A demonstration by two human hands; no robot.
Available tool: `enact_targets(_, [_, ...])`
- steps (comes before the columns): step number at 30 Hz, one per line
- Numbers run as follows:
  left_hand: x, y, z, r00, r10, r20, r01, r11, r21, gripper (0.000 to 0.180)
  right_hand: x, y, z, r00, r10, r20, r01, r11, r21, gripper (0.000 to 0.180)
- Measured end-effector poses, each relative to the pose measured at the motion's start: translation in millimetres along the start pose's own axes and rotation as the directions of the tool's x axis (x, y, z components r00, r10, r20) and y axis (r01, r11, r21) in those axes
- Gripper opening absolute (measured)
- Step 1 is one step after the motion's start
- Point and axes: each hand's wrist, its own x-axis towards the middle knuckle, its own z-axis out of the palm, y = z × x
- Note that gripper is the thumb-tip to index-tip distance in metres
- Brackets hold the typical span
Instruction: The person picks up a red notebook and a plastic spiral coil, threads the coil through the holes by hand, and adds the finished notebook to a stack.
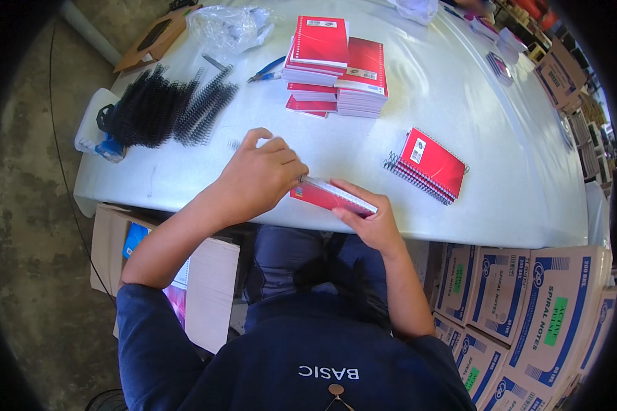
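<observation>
My right hand [371, 218] grips a small red notebook [322, 195] near the table's front edge, thumb on the near side and fingers on the far side. The punched edge of its pages faces up. At the notebook's left end, my left hand [271, 170] is closed, its fingertips pinched at the corner around a thin wire coil [234, 144]. Part of this coil shows faintly beyond the knuckles; the hand hides the rest. To the right lies a stack of coil-bound red notebooks [432, 164], with coil ends sticking out.
Piles of unbound red notebooks [320, 42] stand at the back centre, beside blue-handled pliers [267, 70]. Black spiral coils [159, 109] lie heaped at left near a white container [92, 127]. Plastic wrap [230, 31] sits behind. Cardboard boxes [552, 308] are stacked below right; an open carton [212, 291] stands below left.
</observation>
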Motion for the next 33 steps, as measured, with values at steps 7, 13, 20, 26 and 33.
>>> enact_targets(7, [-3,0,23,0.979,-0.067,-0.191,0.097,0.983,0.155,0.073,-6,7,3,0.988,-0.153,-0.012,0.146,0.96,-0.239,0.034])
enact_targets(13, [-99,27,105,0.944,0.327,-0.049,-0.299,0.908,0.294,0.103,-13,10,16,0.937,-0.339,-0.081,0.287,0.882,-0.373,0.032])
enact_targets(20, [-98,-15,136,0.941,-0.282,-0.186,0.273,0.959,-0.07,0.111,-18,17,41,0.909,-0.416,-0.009,0.395,0.869,-0.298,0.042])
enact_targets(26, [-62,-3,84,0.821,0.114,-0.559,0.1,0.936,0.338,0.108,-16,5,29,0.949,-0.316,0.001,0.289,0.867,-0.406,0.04])
enact_targets(33, [-111,47,129,0.986,0.164,0.027,-0.166,0.97,0.176,0.112,-17,20,27,0.915,-0.401,-0.048,0.35,0.845,-0.404,0.049])
